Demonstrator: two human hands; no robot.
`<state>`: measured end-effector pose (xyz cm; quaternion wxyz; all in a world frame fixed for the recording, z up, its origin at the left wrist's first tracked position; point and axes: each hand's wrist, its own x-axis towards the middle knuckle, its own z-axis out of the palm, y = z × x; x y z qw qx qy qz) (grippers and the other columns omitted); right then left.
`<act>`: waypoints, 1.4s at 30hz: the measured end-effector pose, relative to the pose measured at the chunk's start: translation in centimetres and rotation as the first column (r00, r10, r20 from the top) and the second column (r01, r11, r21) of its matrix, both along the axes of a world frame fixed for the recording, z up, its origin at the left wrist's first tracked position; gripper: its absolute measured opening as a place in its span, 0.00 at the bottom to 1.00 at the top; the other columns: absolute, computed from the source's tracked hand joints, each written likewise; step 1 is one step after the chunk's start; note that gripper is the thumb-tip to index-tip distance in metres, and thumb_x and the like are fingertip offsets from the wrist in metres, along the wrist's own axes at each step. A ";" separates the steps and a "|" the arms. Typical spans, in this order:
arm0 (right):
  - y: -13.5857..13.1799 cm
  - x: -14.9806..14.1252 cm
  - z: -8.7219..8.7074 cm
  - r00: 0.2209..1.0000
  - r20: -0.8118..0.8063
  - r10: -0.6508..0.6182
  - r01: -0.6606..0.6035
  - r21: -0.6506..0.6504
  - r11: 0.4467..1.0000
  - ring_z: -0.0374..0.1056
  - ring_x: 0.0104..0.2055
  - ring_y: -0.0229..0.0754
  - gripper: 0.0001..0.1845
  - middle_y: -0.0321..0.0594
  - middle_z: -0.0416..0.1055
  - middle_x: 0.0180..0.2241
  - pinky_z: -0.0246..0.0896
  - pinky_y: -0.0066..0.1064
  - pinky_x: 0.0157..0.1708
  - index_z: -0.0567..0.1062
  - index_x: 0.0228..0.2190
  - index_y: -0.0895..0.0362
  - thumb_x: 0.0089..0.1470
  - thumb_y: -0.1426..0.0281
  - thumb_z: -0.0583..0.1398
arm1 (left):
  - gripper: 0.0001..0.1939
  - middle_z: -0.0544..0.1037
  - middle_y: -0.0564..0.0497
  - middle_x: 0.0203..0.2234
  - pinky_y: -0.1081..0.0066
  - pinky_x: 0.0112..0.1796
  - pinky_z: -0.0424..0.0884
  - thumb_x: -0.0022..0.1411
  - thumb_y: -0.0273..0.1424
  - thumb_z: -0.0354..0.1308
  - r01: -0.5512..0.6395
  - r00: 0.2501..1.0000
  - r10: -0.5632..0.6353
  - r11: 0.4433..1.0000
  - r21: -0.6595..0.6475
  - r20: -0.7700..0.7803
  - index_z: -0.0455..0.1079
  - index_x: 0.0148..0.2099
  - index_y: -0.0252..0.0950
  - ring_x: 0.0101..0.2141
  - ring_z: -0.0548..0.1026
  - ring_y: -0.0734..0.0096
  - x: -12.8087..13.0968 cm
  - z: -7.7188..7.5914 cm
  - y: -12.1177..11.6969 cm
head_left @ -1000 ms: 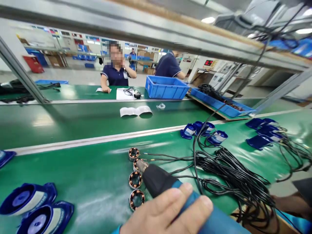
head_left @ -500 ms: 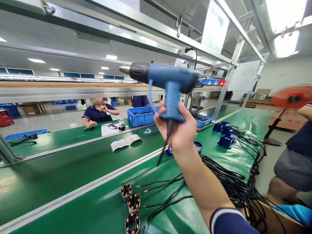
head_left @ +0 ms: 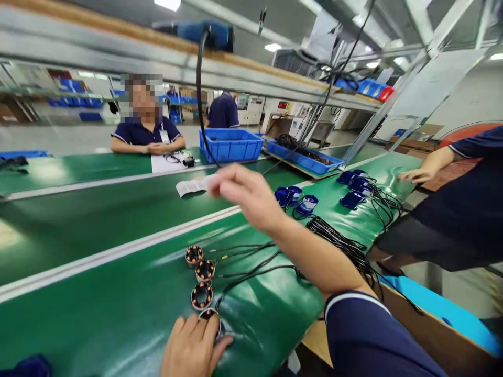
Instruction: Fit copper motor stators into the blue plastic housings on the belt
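My right hand (head_left: 247,196) hangs blurred in mid-air over the green bench, fingers stretched to the left and holding nothing. The blue heat gun (head_left: 204,32) lies on the overhead shelf, and its black cord (head_left: 199,104) drops down past my hand. At the bottom edge my left hand (head_left: 192,348) curls its fingers round the nearest copper-wound stator (head_left: 211,314). Three more stators (head_left: 201,271) stand in a row beyond it, with thin wires leading right to a bundle of black cables (head_left: 346,246).
Blue fan housings (head_left: 294,196) and more (head_left: 353,188) sit on the bench (head_left: 118,314). A blue bin (head_left: 231,144) and a blue tray (head_left: 302,157) stand behind. A co-worker's hand (head_left: 412,175) reaches in from the right. Another person (head_left: 145,133) sits across the conveyor.
My right hand lifted the heat gun off the stators up to the overhead shelf, let go and came down. My left hand came into view and took the nearest stator.
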<state>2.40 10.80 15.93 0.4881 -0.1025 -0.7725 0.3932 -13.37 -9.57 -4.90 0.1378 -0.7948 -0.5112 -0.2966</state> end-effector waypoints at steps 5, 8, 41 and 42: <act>-6.5 2.3 -15.1 0.956 0.159 0.248 -0.134 -0.516 0.846 0.72 0.30 0.36 0.21 0.42 0.77 0.30 0.70 0.29 0.33 0.77 0.32 0.60 0.65 0.55 0.61 | 0.12 0.73 0.56 0.27 0.63 0.37 0.55 0.76 0.33 0.47 0.131 0.988 -0.144 0.973 -0.192 -0.058 0.70 0.41 0.40 0.29 0.67 0.68 -3.3 2.1 -0.2; -7.4 2.2 -18.4 0.945 0.255 0.204 -0.074 -0.441 0.894 0.75 0.36 0.39 0.16 0.43 0.79 0.35 0.70 0.30 0.40 0.79 0.35 0.60 0.66 0.60 0.60 | 0.06 0.76 0.56 0.31 0.65 0.37 0.55 0.74 0.31 0.52 0.124 0.986 -0.148 0.955 -0.268 -0.074 0.71 0.46 0.39 0.32 0.67 0.69 -5.5 2.3 -0.2; -10.0 3.2 -18.7 0.741 0.149 0.655 -0.211 -0.874 0.438 0.73 0.31 0.35 0.13 0.40 0.78 0.33 0.70 0.28 0.33 0.71 0.39 0.58 0.67 0.60 0.58 | 0.19 0.80 0.57 0.49 0.69 0.40 0.67 0.74 0.35 0.52 0.222 0.952 -0.304 0.772 -0.596 -0.039 0.67 0.64 0.54 0.40 0.75 0.71 -7.4 4.7 -2.8; -9.5 3.5 -18.1 0.766 0.242 0.596 -0.213 -0.779 0.590 0.75 0.35 0.37 0.11 0.41 0.78 0.35 0.71 0.30 0.38 0.74 0.40 0.59 0.68 0.63 0.58 | 0.19 0.80 0.57 0.50 0.69 0.42 0.68 0.73 0.36 0.55 0.236 0.957 -0.290 0.775 -0.586 0.001 0.67 0.63 0.52 0.42 0.75 0.71 -7.5 5.0 -2.7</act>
